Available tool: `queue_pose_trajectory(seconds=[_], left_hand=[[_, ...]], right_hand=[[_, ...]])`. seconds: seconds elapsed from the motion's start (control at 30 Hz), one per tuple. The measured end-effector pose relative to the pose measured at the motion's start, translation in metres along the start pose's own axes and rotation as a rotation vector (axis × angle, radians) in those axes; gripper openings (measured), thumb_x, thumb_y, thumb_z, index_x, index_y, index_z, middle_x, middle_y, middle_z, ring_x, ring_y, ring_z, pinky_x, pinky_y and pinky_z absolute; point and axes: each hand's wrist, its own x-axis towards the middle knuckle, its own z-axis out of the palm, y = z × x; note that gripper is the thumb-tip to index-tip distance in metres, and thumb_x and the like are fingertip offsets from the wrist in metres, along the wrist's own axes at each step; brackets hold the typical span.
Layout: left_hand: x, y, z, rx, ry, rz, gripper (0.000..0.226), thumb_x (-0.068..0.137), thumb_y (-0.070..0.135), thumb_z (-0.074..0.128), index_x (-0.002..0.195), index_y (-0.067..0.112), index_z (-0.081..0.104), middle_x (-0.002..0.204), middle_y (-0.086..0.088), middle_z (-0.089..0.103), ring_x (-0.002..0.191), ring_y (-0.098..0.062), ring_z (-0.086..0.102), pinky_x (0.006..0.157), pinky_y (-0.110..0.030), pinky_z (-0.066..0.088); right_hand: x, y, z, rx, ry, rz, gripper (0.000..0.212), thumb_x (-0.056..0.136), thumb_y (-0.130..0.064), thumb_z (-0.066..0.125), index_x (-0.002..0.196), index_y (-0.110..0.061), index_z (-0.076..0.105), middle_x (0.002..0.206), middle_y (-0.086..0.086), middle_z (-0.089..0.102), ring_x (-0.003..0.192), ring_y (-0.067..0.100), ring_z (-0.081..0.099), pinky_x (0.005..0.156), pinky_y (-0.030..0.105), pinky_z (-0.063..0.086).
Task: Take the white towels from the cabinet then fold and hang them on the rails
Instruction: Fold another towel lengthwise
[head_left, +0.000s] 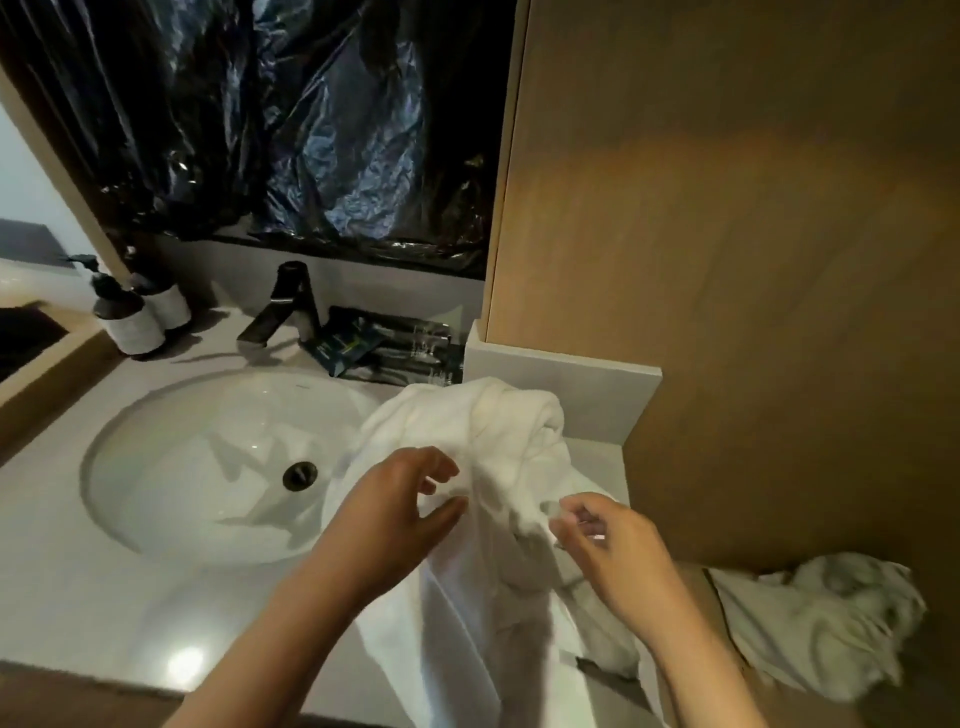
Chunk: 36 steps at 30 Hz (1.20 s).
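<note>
A crumpled white towel (488, 447) lies heaped on the right side of the vanity counter, spilling over the sink's edge and down past the counter front. My left hand (395, 514) hovers over its middle with fingers and thumb loosely curved, nothing clearly between them. My right hand (608, 540) pinches a bunched fold of the same towel at its right side. A second white towel (826, 623) sits rumpled lower right, apart from both hands.
A round white sink (171, 467) with a dark drain fills the counter's left. Behind it stand a dark faucet (285, 306), two pump bottles (130, 317) and dark sachets (384, 343). Black plastic sheeting covers the mirror area. A wooden panel (753, 234) rises on the right.
</note>
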Motion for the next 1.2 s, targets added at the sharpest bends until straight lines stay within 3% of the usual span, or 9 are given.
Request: queue_pose_trajectory(seconds=[0.17,0.4,0.47,0.53,0.6,0.7,0.8,0.93,1.2], left_hand=[[0.026,-0.020,-0.009,-0.030,-0.124,0.091,0.025,0.086,0.037,0.066,0.109,0.029,0.062,0.105,0.015,0.062,0.093,-0.001,0.059,0.086,-0.023,0.052],[0.036,-0.034,-0.010,-0.094,-0.147,0.156,0.015,0.085,0.028,0.069,0.099,0.023,0.065,0.091,0.012,0.065,0.085,-0.003,0.061,0.079,-0.024,0.051],[0.035,-0.036,-0.009,-0.109,-0.137,0.154,0.014,0.085,0.028,0.069,0.098,0.024,0.065,0.091,0.012,0.065,0.085,-0.003,0.062,0.078,-0.022,0.051],[0.033,-0.037,-0.009,-0.114,-0.137,0.141,0.014,0.085,0.029,0.069,0.098,0.026,0.064,0.092,0.013,0.065,0.086,-0.002,0.062,0.079,-0.020,0.051],[0.034,-0.038,-0.009,-0.134,-0.128,0.141,0.016,0.085,0.029,0.069,0.100,0.027,0.064,0.093,0.012,0.065,0.086,-0.002,0.062,0.080,-0.020,0.052],[0.037,-0.035,-0.010,-0.130,-0.071,0.266,0.029,0.087,0.035,0.066,0.116,0.027,0.063,0.104,0.011,0.059,0.088,-0.005,0.060,0.079,-0.018,0.051],[0.047,-0.030,-0.005,0.065,-0.053,0.423,0.045,0.084,0.052,0.054,0.121,0.028,0.064,0.123,0.008,0.057,0.109,-0.015,0.052,0.094,-0.024,0.041],[0.059,-0.027,0.008,0.233,-0.093,0.335,0.034,0.090,0.045,0.059,0.117,0.026,0.068,0.143,0.003,0.046,0.124,-0.028,0.044,0.104,-0.034,0.035],[0.057,-0.034,-0.006,0.151,-0.073,0.299,0.043,0.084,0.048,0.055,0.097,0.012,0.074,0.132,-0.006,0.055,0.110,-0.029,0.058,0.094,-0.033,0.045]], right_hand=[[0.006,-0.012,0.034,0.148,0.014,0.145,0.021,0.090,-0.038,0.064,0.109,-0.028,0.067,0.101,-0.013,0.068,0.093,-0.001,0.062,0.081,0.017,0.049],[0.035,-0.022,0.065,0.314,0.116,0.298,0.030,0.090,-0.037,0.065,0.118,-0.025,0.060,0.097,-0.015,0.062,0.096,0.014,0.063,0.097,0.034,0.048],[0.040,-0.023,0.066,0.402,0.122,0.278,0.020,0.091,-0.032,0.064,0.097,-0.013,0.064,0.080,-0.007,0.058,0.078,0.015,0.056,0.081,0.033,0.049],[0.043,-0.025,0.063,0.469,0.138,0.227,0.035,0.092,-0.025,0.063,0.070,-0.001,0.051,0.066,0.004,0.042,0.065,0.018,0.041,0.065,0.030,0.039],[0.046,-0.029,0.060,0.468,0.167,0.189,0.040,0.093,-0.022,0.063,0.063,-0.005,0.042,0.062,0.004,0.038,0.061,0.016,0.038,0.063,0.029,0.035],[0.046,-0.032,0.057,0.482,0.163,0.128,0.039,0.095,-0.026,0.059,0.070,-0.002,0.040,0.066,0.006,0.040,0.065,0.018,0.040,0.066,0.033,0.037],[0.038,-0.033,0.050,0.533,0.187,0.093,0.041,0.091,-0.037,0.056,0.076,0.000,0.044,0.070,0.010,0.046,0.067,0.022,0.044,0.068,0.035,0.040],[0.025,-0.037,0.032,0.546,0.265,0.061,0.031,0.100,-0.025,0.052,0.076,-0.006,0.048,0.069,0.008,0.044,0.065,0.019,0.040,0.065,0.032,0.036],[0.021,-0.065,-0.008,0.533,0.430,-0.065,0.025,0.103,-0.022,0.045,0.089,-0.003,0.053,0.074,0.006,0.044,0.066,0.010,0.042,0.060,0.021,0.036]])
